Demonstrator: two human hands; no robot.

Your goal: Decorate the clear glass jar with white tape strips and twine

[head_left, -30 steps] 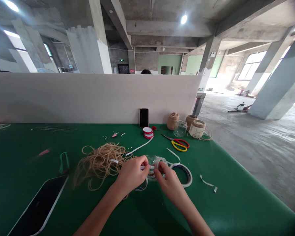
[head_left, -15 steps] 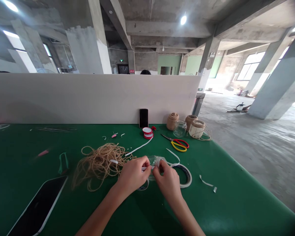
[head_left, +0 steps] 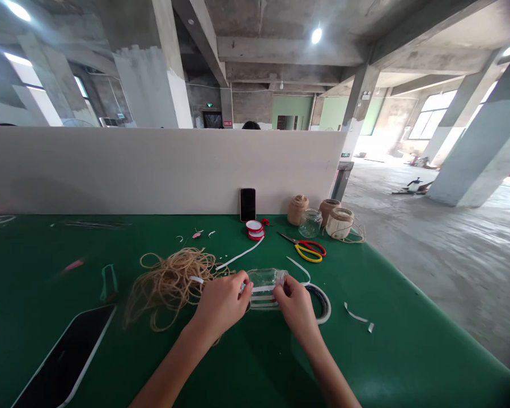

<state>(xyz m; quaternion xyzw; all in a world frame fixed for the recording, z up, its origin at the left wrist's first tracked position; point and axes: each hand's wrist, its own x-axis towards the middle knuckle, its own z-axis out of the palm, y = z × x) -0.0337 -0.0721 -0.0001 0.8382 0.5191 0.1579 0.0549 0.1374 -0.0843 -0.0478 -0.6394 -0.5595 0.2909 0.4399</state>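
Observation:
A clear jar [head_left: 266, 280] lies on its side on the green table [head_left: 255, 362], with white strips wound around it. My left hand [head_left: 221, 303] grips its left end and pinches a white strip against the glass. My right hand [head_left: 295, 306] holds the right end, its fingers on the jar and strip. Just right of that hand lies a white-edged tape coil [head_left: 321, 303], with a loose white strip [head_left: 298, 270] rising from it. A tangled heap of jute twine [head_left: 170, 286] lies left of my left hand. The jar's underside is hidden.
Along the white partition stand a phone [head_left: 247, 204], jute spools [head_left: 298, 210], a glass jar [head_left: 310, 223] and a red-and-white tape roll [head_left: 255, 229]. Red-and-yellow scissors [head_left: 308, 251] lie nearby. A tablet [head_left: 66, 357] lies front left. The table's right edge drops to a concrete floor.
The jar has turned to lie more lengthwise and shows more white strip bands. My hands have moved apart toward its two ends.

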